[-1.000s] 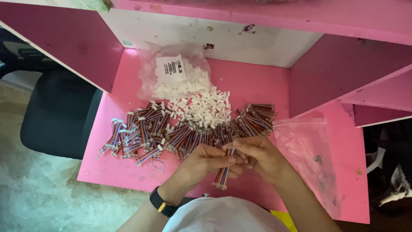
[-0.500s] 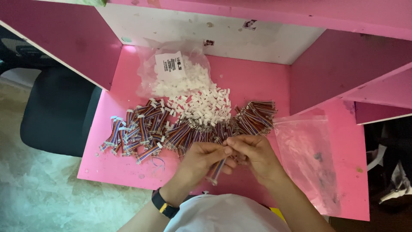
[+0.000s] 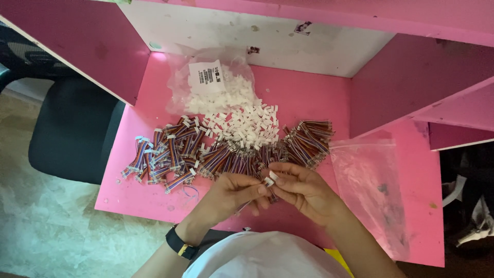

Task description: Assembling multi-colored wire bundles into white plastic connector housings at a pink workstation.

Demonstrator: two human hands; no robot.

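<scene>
Close to my body, my left hand pinches a short multicoloured wire piece and my right hand closes its fingertips on a small white connector. A weak pinch could drop it into the wire pile. Earlier the wire hung lower; farther, the connector heap is unchanged.

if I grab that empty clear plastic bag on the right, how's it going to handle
Probably floppy: the clear bag lies flat and wrinkled on the pink table. Likely very light, since nothing shows inside. Its glossy film may be slippery, so it could slide rather than lift cleanly.
</scene>
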